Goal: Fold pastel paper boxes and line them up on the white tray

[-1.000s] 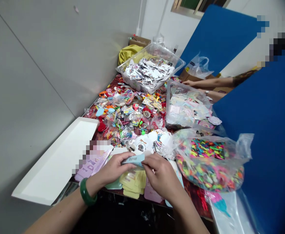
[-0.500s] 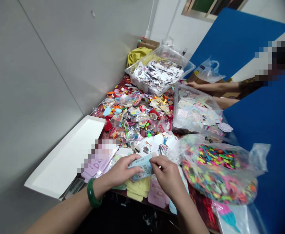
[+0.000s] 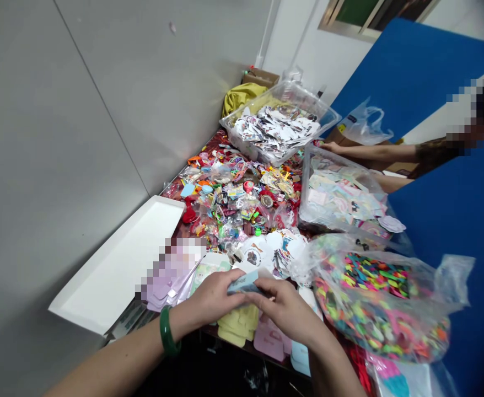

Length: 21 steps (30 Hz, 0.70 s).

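Note:
Above the table's near edge, my left hand (image 3: 214, 298) grips the left end of a small light blue printed paper box (image 3: 242, 283). My right hand (image 3: 288, 310) holds the same box at its right end, its thumb and fingers pressed on it. The box is tilted, and a pale flap shows at its upper right; my fingers cover part of it. Beneath the hands lie flat yellow cards or cartons (image 3: 237, 325) and pink ones (image 3: 270, 341), with light blue ones (image 3: 300, 358) beside them. Purple cartons (image 3: 167, 284) lie in a pile to the left.
Small bagged trinkets (image 3: 242, 193) cover the table's middle. Behind stand a clear bin of white cutouts (image 3: 225, 124) and another of pastel cards (image 3: 306, 187). A bag of colourful small pieces (image 3: 382, 320) sits right, a white tray (image 3: 122, 264) left. A co-worker's arm (image 3: 370, 151) reaches in.
The blue box has tilted so that less of its printed face shows. My right hand has shifted from pinching its upper corner to gripping its end. The view has shifted slightly.

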{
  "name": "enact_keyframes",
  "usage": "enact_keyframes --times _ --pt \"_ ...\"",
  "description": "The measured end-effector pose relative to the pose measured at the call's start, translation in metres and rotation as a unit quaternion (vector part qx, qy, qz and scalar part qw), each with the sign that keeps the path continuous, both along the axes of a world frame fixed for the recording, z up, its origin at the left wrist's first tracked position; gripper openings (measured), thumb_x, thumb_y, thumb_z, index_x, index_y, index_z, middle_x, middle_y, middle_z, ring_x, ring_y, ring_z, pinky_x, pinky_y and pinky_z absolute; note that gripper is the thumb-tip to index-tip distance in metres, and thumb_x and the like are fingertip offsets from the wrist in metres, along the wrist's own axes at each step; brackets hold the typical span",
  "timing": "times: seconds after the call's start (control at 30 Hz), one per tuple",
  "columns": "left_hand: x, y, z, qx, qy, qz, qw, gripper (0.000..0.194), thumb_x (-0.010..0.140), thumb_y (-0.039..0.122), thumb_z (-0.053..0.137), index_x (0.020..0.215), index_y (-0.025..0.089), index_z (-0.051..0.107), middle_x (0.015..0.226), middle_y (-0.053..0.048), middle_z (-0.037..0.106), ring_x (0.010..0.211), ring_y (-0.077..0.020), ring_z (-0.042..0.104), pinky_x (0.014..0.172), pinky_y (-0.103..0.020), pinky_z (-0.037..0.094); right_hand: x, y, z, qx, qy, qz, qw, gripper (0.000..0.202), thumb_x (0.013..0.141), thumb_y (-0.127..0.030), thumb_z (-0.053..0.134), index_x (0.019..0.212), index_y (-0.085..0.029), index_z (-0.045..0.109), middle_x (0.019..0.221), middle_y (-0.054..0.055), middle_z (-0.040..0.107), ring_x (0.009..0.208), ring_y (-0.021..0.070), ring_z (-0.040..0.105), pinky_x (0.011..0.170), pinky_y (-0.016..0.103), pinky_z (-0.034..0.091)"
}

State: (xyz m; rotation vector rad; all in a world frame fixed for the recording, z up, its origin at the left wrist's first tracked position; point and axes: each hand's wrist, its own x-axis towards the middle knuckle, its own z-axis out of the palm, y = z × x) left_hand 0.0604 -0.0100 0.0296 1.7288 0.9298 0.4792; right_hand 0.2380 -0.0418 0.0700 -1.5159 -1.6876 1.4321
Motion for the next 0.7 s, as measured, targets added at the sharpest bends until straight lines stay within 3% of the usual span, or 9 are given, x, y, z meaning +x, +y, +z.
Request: enact_keyframes --times 0.1,0.2,0.3,0.33,0.4,0.5,0.57,0.7 --pt "-0.004 0.002 -0.001 0.006 0.000 0.022 1.000 0.022 0.080 0.039 0.059 0.088 0.018 0.062 0.076 0.002 0.061 0.071 -0.0150 0.053 0.063 -0.022 0.034 -0.005 0.002 0.003 0.035 -0.025 0.006 0.999 0.021 0.087 -0.033 0.053 0.086 -0.020 0.068 0.079 0.001 0.062 0.075 0.0144 0.057 0.063 0.023 0.045" --pt "-0.005 0.003 0.000 0.013 -0.010 0.026 1.000 0.022 0.078 0.039 0.061 0.084 0.018 0.062 0.076 0.002 0.062 0.071 -0.0160 0.054 0.064 -0.022 0.035 -0.011 0.007 0.010 0.043 -0.084 0.061 0.994 0.028 0.084 -0.041 0.056 0.074 -0.018 0.068 0.073 0.001 0.060 0.069 0.0134 0.054 0.061 0.023 0.042" --pt "-0.006 0.006 -0.001 -0.019 -0.043 0.048 0.998 0.021 0.078 0.035 0.062 0.091 0.019 0.063 0.080 0.001 0.064 0.075 -0.0167 0.056 0.066 -0.022 0.037 -0.005 0.025 0.022 0.031 -0.042 0.100 0.994 0.027 0.083 -0.043 0.057 0.081 -0.019 0.069 0.077 0.002 0.064 0.070 0.0137 0.056 0.062 0.025 0.043" --pt "-0.007 0.007 -0.002 -0.034 -0.055 0.062 0.996 0.022 0.078 0.033 0.062 0.095 0.019 0.063 0.083 0.001 0.065 0.077 -0.0170 0.056 0.068 -0.022 0.039 0.000 0.036 0.025 0.025 -0.013 0.079 0.997 0.027 0.082 -0.042 0.057 0.086 -0.019 0.069 0.079 0.002 0.065 0.070 0.0142 0.057 0.062 0.025 0.044" --pt "-0.009 0.009 -0.004 -0.058 -0.070 0.094 0.991 0.026 0.078 0.031 0.063 0.102 0.020 0.062 0.090 0.001 0.066 0.081 -0.0179 0.058 0.071 -0.023 0.041 0.013 0.067 0.026 0.044 0.007 -0.038 0.998 0.029 0.080 -0.042 0.057 0.090 -0.017 0.068 0.077 0.004 0.066 0.065 0.0150 0.058 0.057 0.026 0.043" --pt "-0.013 0.012 -0.009 -0.071 -0.088 0.117 0.987 0.029 0.077 0.032 0.065 0.104 0.021 0.062 0.093 0.000 0.067 0.084 -0.0187 0.059 0.073 -0.024 0.043 0.034 0.124 0.015 0.175 -0.110 -0.243 0.948 0.025 0.078 -0.038 0.057 0.082 -0.015 0.066 0.070 0.004 0.063 0.061 0.0143 0.054 0.057 0.027 0.040" --pt "-0.016 0.014 -0.010 -0.069 -0.101 0.121 0.985 0.029 0.076 0.033 0.066 0.102 0.020 0.063 0.093 -0.001 0.067 0.084 -0.0191 0.059 0.075 -0.025 0.043 0.043 0.160 0.002 0.219 -0.177 -0.269 0.921 0.019 0.075 -0.034 0.059 0.075 -0.015 0.064 0.071 0.005 0.062 0.067 0.0148 0.054 0.064 0.028 0.038" --pt "-0.021 0.018 -0.009 -0.075 -0.133 0.132 0.979 0.028 0.077 0.031 0.067 0.103 0.019 0.062 0.097 -0.003 0.068 0.090 -0.0204 0.061 0.080 -0.028 0.045 0.048 0.202 -0.020 0.210 -0.227 -0.236 0.921 0.018 0.063 -0.025 0.070 0.058 -0.020 0.054 0.063 0.001 0.054 0.070 0.0157 0.052 0.065 0.029 0.035"
